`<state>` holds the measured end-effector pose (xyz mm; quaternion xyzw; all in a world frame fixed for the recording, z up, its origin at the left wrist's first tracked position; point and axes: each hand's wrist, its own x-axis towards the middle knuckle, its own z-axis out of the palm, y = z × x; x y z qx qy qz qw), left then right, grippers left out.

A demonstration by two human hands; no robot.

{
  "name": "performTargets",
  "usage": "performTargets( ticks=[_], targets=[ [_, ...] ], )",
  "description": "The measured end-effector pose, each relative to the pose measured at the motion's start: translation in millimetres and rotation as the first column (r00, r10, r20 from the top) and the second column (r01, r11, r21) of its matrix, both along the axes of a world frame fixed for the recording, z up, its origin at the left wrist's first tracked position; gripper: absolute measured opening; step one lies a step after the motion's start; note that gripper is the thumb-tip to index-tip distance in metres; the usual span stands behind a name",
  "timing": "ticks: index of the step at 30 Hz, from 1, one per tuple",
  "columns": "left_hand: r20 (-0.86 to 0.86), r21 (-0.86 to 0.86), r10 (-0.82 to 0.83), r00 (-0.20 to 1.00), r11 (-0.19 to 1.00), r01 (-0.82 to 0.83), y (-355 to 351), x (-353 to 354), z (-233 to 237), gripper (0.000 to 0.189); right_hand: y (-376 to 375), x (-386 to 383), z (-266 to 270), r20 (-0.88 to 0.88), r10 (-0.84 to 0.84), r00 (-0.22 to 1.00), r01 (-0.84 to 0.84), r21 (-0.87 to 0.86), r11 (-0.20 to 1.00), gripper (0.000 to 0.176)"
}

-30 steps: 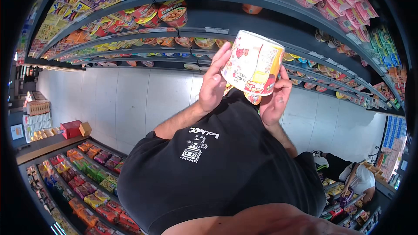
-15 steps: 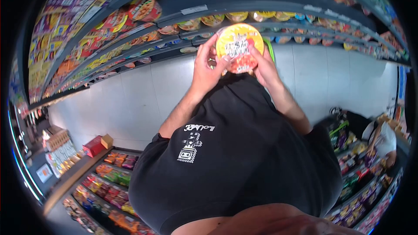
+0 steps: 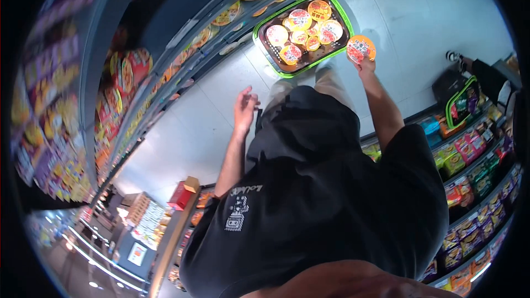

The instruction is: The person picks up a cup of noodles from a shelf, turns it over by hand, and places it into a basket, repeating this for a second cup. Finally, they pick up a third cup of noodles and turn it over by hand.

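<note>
My right hand [image 3: 364,65] grips an instant noodle cup [image 3: 361,48] by its near side, the round orange and white lid facing up. It is held just right of a shopping basket [image 3: 343,15] with a bright green rim. Inside the basket sit several more round-lidded cups, among them an orange-lidded cup [image 3: 319,10] and a white and red one [image 3: 330,31]. Off to the left, my left hand [image 3: 245,111] hangs over the floor with its fingers apart and nothing in them.
Shelves of noodle cups [image 3: 226,15] line the far left side. Snack racks [image 3: 464,187] stand behind me on the right. Another person's shoe [image 3: 454,56] and a second green-rimmed basket [image 3: 462,105] are at the right. A red box [image 3: 181,196] lies at lower left.
The cup has gone from both hands to my right hand alone, moving right. My left hand has let go and dropped to the left. The view has turned, bringing the basket fully into sight.
</note>
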<state>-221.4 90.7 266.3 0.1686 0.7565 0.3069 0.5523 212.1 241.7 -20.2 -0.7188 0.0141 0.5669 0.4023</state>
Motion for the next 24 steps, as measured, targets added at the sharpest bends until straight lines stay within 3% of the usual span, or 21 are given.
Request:
performTargets(
  ticks=[1,2,4,5,6,7,8,10,12,13,14,17,18,20,21,22,24],
  targets=[
    [-0.029,0.002,-0.014,0.999,1.0,0.014,-22,-9,-31,0.046,-6,3,2,0.151,0.178,0.972,-0.153,-0.159,0.975,0.035],
    [-0.035,-0.074,0.004,0.999,0.997,-0.007,-45,-17,-61,0.046,-11,1,2,0.147,0.141,0.979,-0.115,-0.175,0.978,0.035],
    [-0.052,-0.359,-0.063,0.997,0.932,0.041,-101,-37,-120,0.051,-19,-6,8,0.067,0.404,0.912,-0.393,-0.142,0.909,0.041],
    [-0.014,-0.361,-0.164,0.986,0.921,0.148,-142,-57,-150,0.052,-22,-6,-13,0.019,0.515,0.857,-0.507,-0.152,0.848,0.046],
    [-0.019,-0.454,-0.135,0.991,0.884,0.112,-169,-66,-164,0.053,-26,-15,-28,0.017,0.491,0.871,-0.482,-0.167,0.86,0.046],
    [-0.026,-0.549,-0.411,0.911,0.768,0.33,-166,-74,-148,0.053,-29,-34,-41,-0.031,0.464,0.885,-0.461,-0.198,0.865,0.045],
    [0.062,-0.434,-0.333,0.941,0.84,0.326,-255,-126,-215,0.053,-27,-55,-51,-0.079,0.44,0.894,-0.446,-0.226,0.866,0.044],
    [-0.005,-0.497,-0.371,0.929,0.806,0.32,-217,-111,-165,0.05,-28,-92,-78,-0.245,0.292,0.925,-0.337,-0.169,0.926,0.041],
    [0.133,-0.396,-0.025,0.991,0.915,0.077,-213,-123,-141,0.047,-26,-131,-125,-0.296,0.117,0.948,-0.192,-0.24,0.952,0.038],
    [0.144,-0.344,-0.048,0.988,0.934,0.095,-203,-126,-132,0.047,-11,-154,-121,-0.303,-0.074,0.95,-0.034,-0.337,0.941,0.037],
    [0.158,-0.287,-0.076,0.985,0.95,0.12,-195,-129,-128,0.047,-4,-170,-137,-0.311,-0.103,0.945,-0.008,-0.336,0.942,0.037],
    [0.094,-0.339,-0.107,0.99,0.931,0.133,-181,-154,-129,0.052,3,-204,-197,-0.337,-0.466,0.818,0.315,-0.415,0.854,0.037],
    [0.087,-0.367,-0.079,0.993,0.924,0.106,-179,-157,-124,0.051,9,-209,-204,-0.334,-0.484,0.809,0.329,-0.425,0.843,0.037],
    [0.088,-0.322,-0.128,0.988,0.935,0.15,-184,-167,-131,0.051,25,-207,-217,-0.138,-0.514,0.846,0.351,-0.583,0.733,0.04],
    [0.087,-0.269,-0.165,0.982,0.946,0.182,-185,-172,-134,0.052,23,-201,-229,-0.179,-0.501,0.847,0.328,-0.565,0.757,0.047],
    [0.032,-0.364,-0.204,0.979,0.909,0.201,-189,-174,-137,0.056,19,-198,-240,-0.173,-0.518,0.838,0.34,-0.578,0.742,0.047],
    [-0.06,-0.515,-0.291,0.955,0.828,0.22,-189,-168,-135,0.065,12,-196,-270,0.056,-0.412,0.91,0.387,-0.473,0.791,0.053]
  ],
)
